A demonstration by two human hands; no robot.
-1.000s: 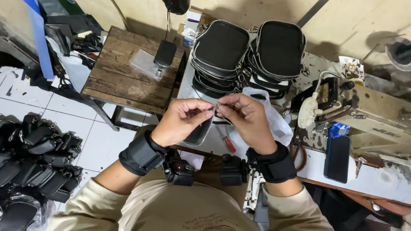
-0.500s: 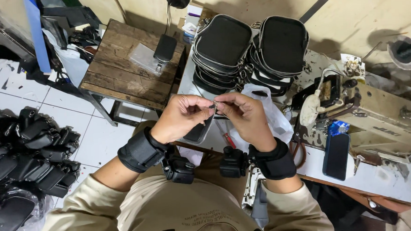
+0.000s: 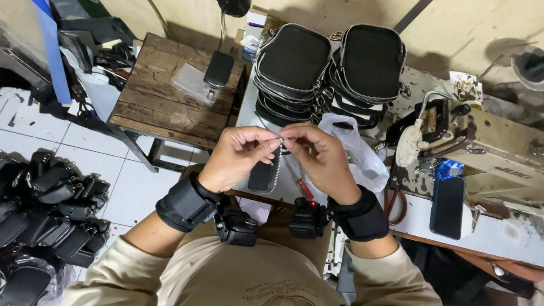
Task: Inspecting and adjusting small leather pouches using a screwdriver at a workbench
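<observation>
Head view shows almost nothing changed: left hand (image 3: 238, 158) and right hand (image 3: 322, 159) stay pinched together on, seemingly, the black pouch's zipper pull (image 3: 282, 141).

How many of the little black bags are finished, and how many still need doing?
Two stacks of zipped black pouches sit on the bench, looking finished. The left hand and right hand pinch the zipper end of one small black pouch. A big pile of black pieces on the floor may be left; I can't count them.
</observation>
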